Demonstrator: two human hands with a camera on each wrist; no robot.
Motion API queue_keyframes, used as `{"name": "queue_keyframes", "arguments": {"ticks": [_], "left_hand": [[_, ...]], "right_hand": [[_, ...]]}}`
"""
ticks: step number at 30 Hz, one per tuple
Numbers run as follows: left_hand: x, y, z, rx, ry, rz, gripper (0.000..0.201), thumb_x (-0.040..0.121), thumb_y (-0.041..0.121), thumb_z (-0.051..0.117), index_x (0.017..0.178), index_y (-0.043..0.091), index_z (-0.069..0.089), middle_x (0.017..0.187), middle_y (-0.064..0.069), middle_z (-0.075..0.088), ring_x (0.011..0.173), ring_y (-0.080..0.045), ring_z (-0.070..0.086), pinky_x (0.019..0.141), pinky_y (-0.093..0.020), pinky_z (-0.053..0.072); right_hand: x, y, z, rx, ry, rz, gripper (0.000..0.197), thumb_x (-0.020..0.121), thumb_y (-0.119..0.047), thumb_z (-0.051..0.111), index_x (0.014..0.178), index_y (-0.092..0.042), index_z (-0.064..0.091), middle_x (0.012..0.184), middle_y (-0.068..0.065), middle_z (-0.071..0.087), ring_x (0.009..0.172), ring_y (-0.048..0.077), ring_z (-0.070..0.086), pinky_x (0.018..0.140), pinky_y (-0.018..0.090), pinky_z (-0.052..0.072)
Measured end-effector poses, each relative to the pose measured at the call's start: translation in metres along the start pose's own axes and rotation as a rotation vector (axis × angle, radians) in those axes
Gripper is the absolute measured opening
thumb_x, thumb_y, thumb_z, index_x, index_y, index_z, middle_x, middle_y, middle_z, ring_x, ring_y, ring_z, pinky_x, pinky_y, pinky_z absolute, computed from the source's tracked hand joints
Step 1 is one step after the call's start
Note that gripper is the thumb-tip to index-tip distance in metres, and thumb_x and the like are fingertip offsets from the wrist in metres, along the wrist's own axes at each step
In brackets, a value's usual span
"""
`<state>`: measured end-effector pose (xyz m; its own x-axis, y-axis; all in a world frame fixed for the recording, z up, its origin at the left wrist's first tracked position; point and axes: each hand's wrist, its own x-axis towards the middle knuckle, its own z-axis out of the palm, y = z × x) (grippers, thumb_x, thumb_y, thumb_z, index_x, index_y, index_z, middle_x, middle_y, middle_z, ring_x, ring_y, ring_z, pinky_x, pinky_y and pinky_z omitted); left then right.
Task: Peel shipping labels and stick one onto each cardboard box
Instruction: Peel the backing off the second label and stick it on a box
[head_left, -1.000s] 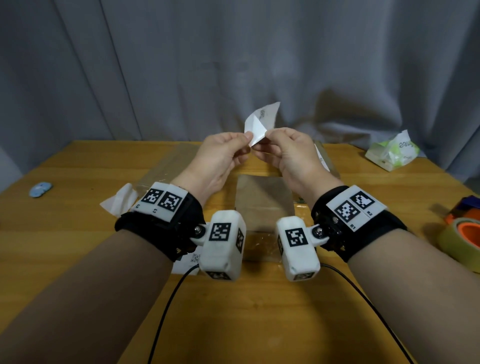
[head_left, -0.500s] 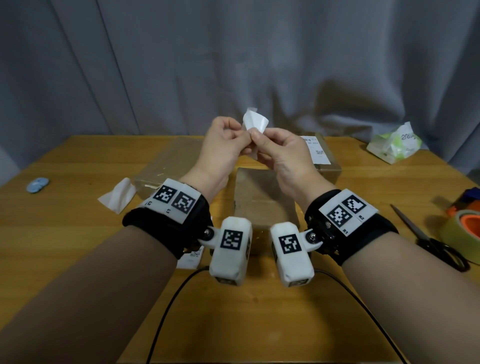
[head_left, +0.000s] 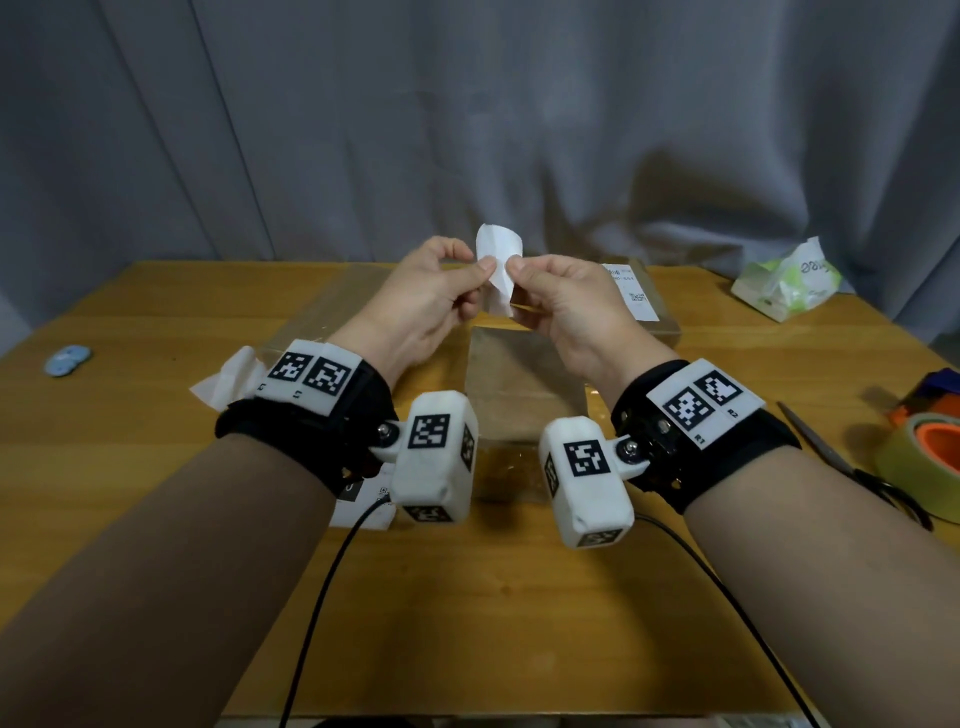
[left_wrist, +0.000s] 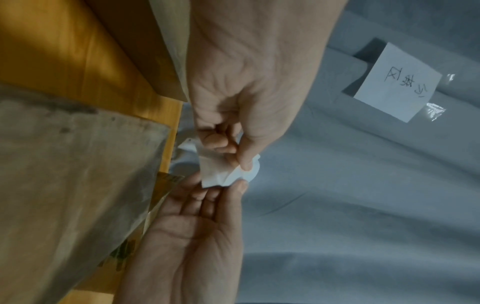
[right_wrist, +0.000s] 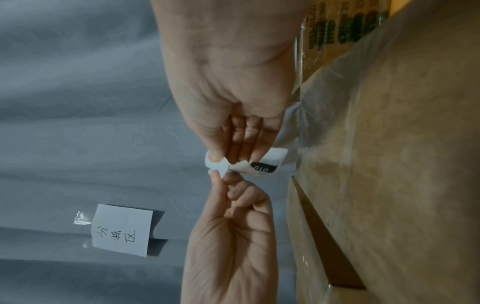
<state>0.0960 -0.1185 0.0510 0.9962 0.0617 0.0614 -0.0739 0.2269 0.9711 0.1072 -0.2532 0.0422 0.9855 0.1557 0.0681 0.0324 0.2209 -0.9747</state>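
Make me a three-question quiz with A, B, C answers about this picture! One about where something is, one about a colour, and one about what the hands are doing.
1. Where are the scissors?
A. at the table's right side, by the tape roll
B. on a box
C. in a hand

2. What colour is the inside of the tape roll?
A. blue
B. orange
C. pink

3. What are the left hand and right hand doing?
A. resting flat
B. cutting
C. both pinching a white label

Answers:
1 A, they lie on the wood beside the roll.
2 B, its core shows orange.
3 C, both thumbs pinch the paper above the table.
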Motion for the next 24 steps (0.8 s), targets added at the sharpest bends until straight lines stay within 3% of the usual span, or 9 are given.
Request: {"name": "queue_keyframes", "arguments": {"ticks": [4,7,10,14,20,24], "left_hand": [[0.002,0.003,-0.01,0.016,-0.031,-0.065,0.022,0.09,0.004,0.057,0.081,0.016,0.042,0.061,0.0,0.046,0.045,-0.005,0.039,0.04,-0.013,0.033],[0.002,0.0,-0.011,-0.014,0.012,-0.063,0.018,0.089,0.009,0.061,0.079,0.014,0.047,0.061,0.0,0.05,0.046,-0.005,0.043,0.041,-0.013,0.038],[0.001,-0.001,-0.004,0.063,0.055,-0.045,0.023,0.089,0.024,0.063,0.071,0.01,0.057,0.054,0.003,0.059,0.049,-0.004,0.053,0.051,-0.013,0.049],[-0.001,0.001,0.007,0.233,0.03,-0.044,0.036,0.084,0.046,0.062,0.077,0.011,0.062,0.076,-0.003,0.062,0.071,-0.011,0.06,0.07,-0.018,0.054],[-0.002,-0.001,0.012,0.204,0.001,0.038,0.021,0.087,0.016,0.065,0.068,0.011,0.058,0.069,-0.005,0.058,0.066,-0.012,0.057,0.066,-0.017,0.05],[-0.003,0.0,0.012,0.168,0.009,0.02,0.017,0.091,0.013,0.059,0.075,0.007,0.061,0.067,-0.004,0.059,0.061,-0.008,0.056,0.065,-0.016,0.052]], "right_hand": [[-0.002,0.001,0.001,0.033,-0.015,0.042,0.015,0.09,-0.009,0.06,0.076,-0.007,0.061,0.074,0.01,0.06,0.061,0.012,0.057,0.055,0.019,0.052],[-0.003,0.001,0.004,0.081,0.013,0.037,0.014,0.091,-0.009,0.059,0.077,-0.006,0.061,0.072,0.008,0.06,0.062,0.013,0.056,0.056,0.018,0.053],[-0.002,0.001,0.005,0.084,0.063,-0.005,0.011,0.09,-0.009,0.06,0.079,-0.006,0.061,0.073,0.008,0.062,0.063,0.014,0.058,0.056,0.019,0.053],[-0.001,-0.001,0.004,0.035,0.112,-0.083,0.015,0.088,-0.008,0.063,0.074,-0.007,0.061,0.057,0.002,0.059,0.05,0.009,0.055,0.053,0.02,0.051],[-0.002,-0.001,0.005,0.014,0.13,-0.109,0.016,0.09,-0.007,0.06,0.074,-0.006,0.061,0.06,0.006,0.056,0.05,0.008,0.053,0.053,0.017,0.05],[0.0,-0.003,0.004,0.028,0.123,-0.075,0.016,0.091,-0.009,0.059,0.075,-0.007,0.062,0.063,0.006,0.059,0.052,0.008,0.054,0.054,0.018,0.049]]}}
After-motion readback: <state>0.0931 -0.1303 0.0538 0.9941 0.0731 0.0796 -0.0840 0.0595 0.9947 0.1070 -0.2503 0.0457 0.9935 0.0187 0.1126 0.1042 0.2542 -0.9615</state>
